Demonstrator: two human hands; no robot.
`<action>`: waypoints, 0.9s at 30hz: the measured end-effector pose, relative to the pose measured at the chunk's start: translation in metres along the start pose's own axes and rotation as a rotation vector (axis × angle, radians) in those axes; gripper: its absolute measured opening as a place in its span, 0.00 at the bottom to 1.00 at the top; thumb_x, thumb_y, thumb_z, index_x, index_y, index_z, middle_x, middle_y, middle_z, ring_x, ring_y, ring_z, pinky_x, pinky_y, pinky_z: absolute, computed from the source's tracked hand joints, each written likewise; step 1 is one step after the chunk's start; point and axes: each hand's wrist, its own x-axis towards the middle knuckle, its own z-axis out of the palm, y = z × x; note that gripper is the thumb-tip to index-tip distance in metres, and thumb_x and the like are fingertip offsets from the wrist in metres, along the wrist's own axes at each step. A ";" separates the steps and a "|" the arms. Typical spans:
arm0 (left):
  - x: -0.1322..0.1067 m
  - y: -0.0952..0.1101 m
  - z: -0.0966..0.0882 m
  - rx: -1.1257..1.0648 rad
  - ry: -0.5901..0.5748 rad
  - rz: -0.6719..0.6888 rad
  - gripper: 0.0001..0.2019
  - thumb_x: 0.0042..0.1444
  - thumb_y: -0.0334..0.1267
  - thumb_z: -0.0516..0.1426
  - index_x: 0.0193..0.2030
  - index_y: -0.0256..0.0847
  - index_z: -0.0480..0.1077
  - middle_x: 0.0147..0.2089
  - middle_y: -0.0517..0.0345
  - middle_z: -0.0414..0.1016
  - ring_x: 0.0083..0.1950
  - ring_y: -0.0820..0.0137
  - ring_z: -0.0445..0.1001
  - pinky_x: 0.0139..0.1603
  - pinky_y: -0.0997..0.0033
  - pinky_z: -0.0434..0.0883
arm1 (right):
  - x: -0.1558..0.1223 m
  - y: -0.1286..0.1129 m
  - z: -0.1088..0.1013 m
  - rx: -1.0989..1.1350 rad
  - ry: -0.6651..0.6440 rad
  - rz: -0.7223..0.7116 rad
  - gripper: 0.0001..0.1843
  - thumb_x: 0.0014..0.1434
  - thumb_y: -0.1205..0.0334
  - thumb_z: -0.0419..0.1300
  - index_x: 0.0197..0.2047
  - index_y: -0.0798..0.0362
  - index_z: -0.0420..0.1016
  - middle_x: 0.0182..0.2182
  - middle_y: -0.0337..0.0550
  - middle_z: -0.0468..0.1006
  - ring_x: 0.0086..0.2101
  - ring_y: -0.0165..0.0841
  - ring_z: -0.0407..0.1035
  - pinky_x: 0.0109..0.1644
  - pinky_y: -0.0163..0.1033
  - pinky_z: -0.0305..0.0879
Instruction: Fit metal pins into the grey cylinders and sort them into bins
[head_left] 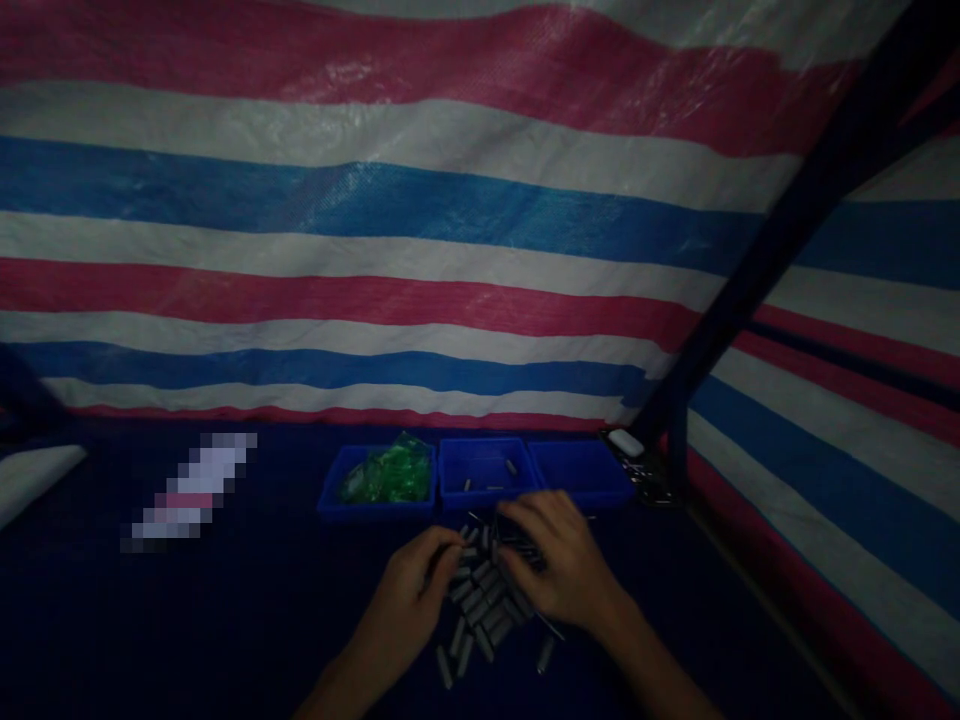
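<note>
Pile of small grey metal cylinders point(480, 605) lies on the dark blue table surface point(225, 620), between left hand point(416, 590) and right hand point(559, 560). Behind the pile: three blue plastic bins in a row. Left bin point(330, 500) holds crumpled green plastic pieces point(386, 475), middle bin point(450, 470) a few cylinders, right bin point(585, 470) beside it. Striped woven tarp wall point(450, 200) behind the bins. Small white oval object point(625, 442) right of the bins.

A makeshift small-parts work stall under tarpaulin, dimly lit.

Striped red, white and blue tarpaulin point(420, 200) forms the walls, held on a dark pole point(757, 270). On the dark-covered desk point(225, 620) stand three blue sorting bins point(480, 475), one holding green pieces, with a heap of small grey cylinders point(480, 600) just before them.
</note>
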 end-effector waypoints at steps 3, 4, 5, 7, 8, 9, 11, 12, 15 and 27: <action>-0.001 -0.004 0.006 -0.031 -0.031 -0.046 0.14 0.59 0.45 0.45 0.32 0.40 0.66 0.30 0.58 0.71 0.33 0.71 0.69 0.35 0.74 0.66 | 0.003 -0.035 0.011 0.222 -0.189 -0.071 0.13 0.56 0.63 0.53 0.45 0.52 0.67 0.35 0.43 0.73 0.35 0.32 0.65 0.39 0.38 0.63; -0.001 -0.005 0.009 -0.021 -0.037 -0.059 0.15 0.59 0.45 0.45 0.30 0.40 0.66 0.29 0.58 0.70 0.32 0.71 0.69 0.35 0.74 0.66 | 0.001 -0.039 0.014 0.249 -0.193 -0.066 0.11 0.57 0.66 0.51 0.44 0.53 0.67 0.34 0.43 0.73 0.35 0.31 0.65 0.38 0.37 0.64; -0.002 -0.007 0.011 -0.007 -0.042 -0.070 0.16 0.59 0.45 0.44 0.29 0.40 0.65 0.29 0.59 0.70 0.31 0.72 0.68 0.34 0.74 0.66 | -0.001 -0.041 0.016 0.262 -0.185 -0.055 0.10 0.57 0.67 0.50 0.42 0.53 0.68 0.33 0.42 0.73 0.34 0.31 0.65 0.37 0.37 0.63; -0.002 -0.009 0.015 0.028 -0.053 -0.083 0.17 0.60 0.46 0.44 0.27 0.40 0.64 0.27 0.59 0.69 0.29 0.72 0.67 0.32 0.74 0.65 | -0.005 -0.040 0.019 0.251 -0.154 -0.038 0.08 0.57 0.66 0.50 0.40 0.53 0.68 0.30 0.42 0.73 0.31 0.31 0.65 0.36 0.38 0.62; -0.001 -0.010 0.016 0.044 -0.058 -0.088 0.17 0.60 0.45 0.43 0.26 0.40 0.63 0.26 0.59 0.69 0.29 0.72 0.67 0.32 0.75 0.64 | -0.006 -0.038 0.019 0.240 -0.145 -0.026 0.08 0.57 0.65 0.51 0.38 0.53 0.69 0.29 0.42 0.72 0.31 0.31 0.64 0.35 0.38 0.62; 0.000 -0.010 0.016 0.060 -0.063 -0.093 0.17 0.60 0.45 0.43 0.26 0.40 0.63 0.26 0.60 0.69 0.28 0.73 0.67 0.31 0.75 0.64 | -0.007 -0.036 0.019 0.227 -0.139 -0.008 0.07 0.56 0.63 0.52 0.37 0.53 0.69 0.29 0.42 0.72 0.30 0.31 0.64 0.34 0.39 0.61; 0.004 -0.008 0.014 0.094 -0.081 -0.099 0.17 0.60 0.44 0.43 0.26 0.40 0.63 0.26 0.60 0.70 0.28 0.73 0.67 0.31 0.75 0.64 | -0.007 -0.031 0.018 0.193 -0.110 0.043 0.06 0.56 0.61 0.53 0.32 0.52 0.69 0.27 0.41 0.71 0.29 0.31 0.63 0.33 0.39 0.59; 0.007 -0.008 0.012 0.113 -0.094 -0.093 0.16 0.60 0.43 0.43 0.27 0.40 0.64 0.27 0.59 0.70 0.29 0.73 0.68 0.31 0.75 0.64 | -0.005 -0.028 0.017 0.174 -0.084 0.074 0.07 0.55 0.61 0.53 0.29 0.53 0.69 0.26 0.41 0.70 0.29 0.31 0.62 0.33 0.39 0.58; 0.011 -0.007 0.004 0.184 -0.149 -0.010 0.13 0.60 0.41 0.44 0.32 0.41 0.66 0.30 0.59 0.72 0.32 0.73 0.70 0.34 0.75 0.66 | 0.008 -0.014 0.012 0.104 0.007 0.174 0.11 0.56 0.62 0.52 0.24 0.53 0.67 0.23 0.41 0.67 0.28 0.31 0.61 0.33 0.38 0.56; 0.012 -0.020 0.000 0.330 -0.227 0.134 0.11 0.60 0.38 0.46 0.37 0.42 0.68 0.35 0.58 0.73 0.37 0.74 0.72 0.39 0.76 0.68 | -0.043 0.152 -0.046 -0.273 0.313 0.813 0.24 0.53 0.46 0.51 0.45 0.55 0.67 0.41 0.53 0.70 0.45 0.44 0.62 0.47 0.48 0.59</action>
